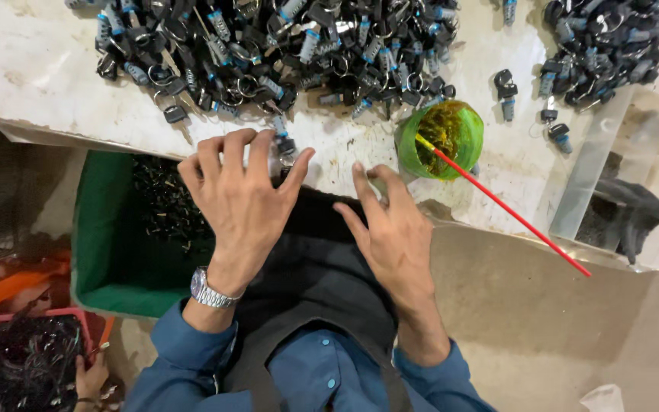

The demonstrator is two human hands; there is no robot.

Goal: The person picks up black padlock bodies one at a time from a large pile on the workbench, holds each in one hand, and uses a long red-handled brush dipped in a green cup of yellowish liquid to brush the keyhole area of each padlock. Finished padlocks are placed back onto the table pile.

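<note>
Locks (pixel 268 53) with keys lay heaped along the far side of the white surface (pixel 47 84), a dense pile of black bodies, blue-banded barrels and metal rings. One small lock piece (pixel 282 143) sat at the near edge of that pile, just beyond my left hand's fingertips.

Left hand (pixel 242 202): fingers spread wide, palm down, hovering at the surface edge. It gripped nothing that I could see; whether a fingertip touched the small lock piece I could not tell. A metal wristwatch (pixel 209 290) sat on that wrist.

Right hand (pixel 394 233): fingers loosely extended and slightly apart, palm down, holding nothing. It hung over a dark cloth (pixel 310 259) on my lap. The two hands were near each other but apart.

Noted around them:
- A green cup (pixel 442 139) stood on the surface just beyond the right hand, with a yellowish smear inside.
- A red stick (pixel 509 210) leaned out of the cup toward the right, its free end well past the surface edge.
- A second, smaller heap of locks (pixel 604 46) lay at the far right corner, with a few loose ones (pixel 506 91) between the heaps.
- A green bin (pixel 112 252) stood below the surface on the left, holding small dark parts.
- Another person's hand (pixel 91 378) showed at the lower left beside a pink-rimmed tray (pixel 55 314) of dark parts.
</note>
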